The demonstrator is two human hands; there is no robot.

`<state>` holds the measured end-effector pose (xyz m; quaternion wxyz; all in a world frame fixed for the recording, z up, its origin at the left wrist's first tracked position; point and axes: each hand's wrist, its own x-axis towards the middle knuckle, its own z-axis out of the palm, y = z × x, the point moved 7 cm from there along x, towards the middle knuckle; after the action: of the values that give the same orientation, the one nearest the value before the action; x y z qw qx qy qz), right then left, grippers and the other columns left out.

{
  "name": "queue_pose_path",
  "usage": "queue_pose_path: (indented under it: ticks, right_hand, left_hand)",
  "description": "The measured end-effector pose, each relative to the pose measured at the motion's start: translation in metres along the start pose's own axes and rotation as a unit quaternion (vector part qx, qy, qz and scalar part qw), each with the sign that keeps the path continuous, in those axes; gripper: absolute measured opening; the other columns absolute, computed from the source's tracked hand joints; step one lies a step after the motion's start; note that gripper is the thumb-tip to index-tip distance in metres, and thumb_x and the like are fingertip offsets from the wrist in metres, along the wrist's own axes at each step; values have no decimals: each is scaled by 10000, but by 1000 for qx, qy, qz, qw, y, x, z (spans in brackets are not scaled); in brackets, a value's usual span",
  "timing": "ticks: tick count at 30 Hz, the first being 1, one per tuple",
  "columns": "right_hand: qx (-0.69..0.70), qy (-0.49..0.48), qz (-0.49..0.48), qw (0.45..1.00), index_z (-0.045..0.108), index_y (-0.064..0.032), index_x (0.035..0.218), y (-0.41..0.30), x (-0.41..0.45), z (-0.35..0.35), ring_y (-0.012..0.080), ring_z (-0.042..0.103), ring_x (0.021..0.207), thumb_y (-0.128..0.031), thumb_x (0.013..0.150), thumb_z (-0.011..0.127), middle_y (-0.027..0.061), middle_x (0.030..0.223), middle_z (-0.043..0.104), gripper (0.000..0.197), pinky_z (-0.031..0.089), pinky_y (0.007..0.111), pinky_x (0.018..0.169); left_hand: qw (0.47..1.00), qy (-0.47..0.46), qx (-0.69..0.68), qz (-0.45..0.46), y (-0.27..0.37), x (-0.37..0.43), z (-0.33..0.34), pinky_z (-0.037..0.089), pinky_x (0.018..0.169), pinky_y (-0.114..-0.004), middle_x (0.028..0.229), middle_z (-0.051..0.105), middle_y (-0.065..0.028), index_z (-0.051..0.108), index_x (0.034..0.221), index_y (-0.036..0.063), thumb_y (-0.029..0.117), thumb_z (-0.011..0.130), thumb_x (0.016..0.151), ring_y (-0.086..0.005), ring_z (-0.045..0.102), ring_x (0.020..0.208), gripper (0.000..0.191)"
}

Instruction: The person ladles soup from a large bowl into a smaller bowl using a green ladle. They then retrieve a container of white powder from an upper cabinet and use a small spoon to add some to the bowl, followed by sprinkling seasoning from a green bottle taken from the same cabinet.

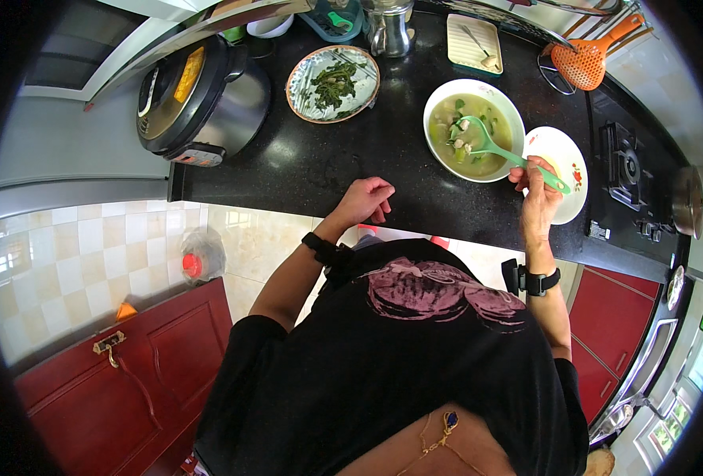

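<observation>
My right hand (538,193) grips the handle of a pale green plastic ladle (497,149). The ladle's bowl is dipped in a large white bowl of soup (433,146), among pieces of meat and green leaves. Partly under that hand, a white plate with a red floral print (568,199) stands against the soup bowl's right side. My left hand (369,201) hovers by the counter's front edge, fingers loosely curled in and holding nothing.
On the black countertop (327,172) are an electric pressure cooker (232,107), a plate of cooked greens (360,89), a metal pot (389,30) and a cream tray (463,44) with a small spoon. An orange slotted spatula (578,62) and a gas burner (628,166) are at right.
</observation>
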<state>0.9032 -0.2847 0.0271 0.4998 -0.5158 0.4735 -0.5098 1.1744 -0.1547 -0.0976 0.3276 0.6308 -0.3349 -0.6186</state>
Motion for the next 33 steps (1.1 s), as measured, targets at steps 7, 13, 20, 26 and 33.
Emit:
queue_pose_path:
  ticks: [7, 13, 20, 26, 33]
  right_hand:
    - [66, 39, 30, 997, 547, 19, 1002, -4, 9, -15, 133, 587, 586, -149, 882, 496, 102, 708, 628, 213, 412, 218, 513]
    - [114, 61, 60, 990, 554, 10, 976, -15, 15, -30, 143, 584, 571, -161, 880, 496, 114, 702, 629, 204, 408, 221, 516]
    - [123, 106, 29, 986, 546, 18, 997, -37, 17, -66, 136, 576, 607, -176, 882, 494, 113, 730, 635, 231, 421, 219, 569]
    - [116, 157, -9, 981, 560, 15, 988, -54, 15, -118, 149, 598, 632, -210, 878, 506, 127, 757, 639, 256, 438, 227, 581]
    - [93, 235, 0, 968, 561, 0, 998, -47, 2, -174, 150, 600, 654, -198, 863, 525, 120, 778, 640, 243, 438, 223, 591]
  left_hand:
    - [1000, -5, 5, -4, 1, 0, 1, 445, 406, -239, 639, 581, -74, 553, 934, -3, 204, 515, 872, -131, 554, 458, 220]
    - [1000, -7, 5, -5, 0, 1, 0, 450, 412, -232, 641, 587, -76, 562, 946, 1, 211, 514, 877, -127, 558, 457, 226]
    - [1000, -5, 4, 6, 1, 1, 0, 447, 406, -242, 636, 583, -78, 560, 925, -4, 214, 521, 866, -135, 558, 449, 229]
    - [1000, -5, 9, -1, 3, 0, 0, 448, 407, -242, 635, 584, -76, 560, 927, -1, 212, 521, 866, -135, 557, 447, 226]
    - [1000, -12, 12, -1, 3, 0, 1, 437, 409, -229, 651, 588, -80, 560, 955, 1, 207, 508, 878, -130, 556, 450, 226]
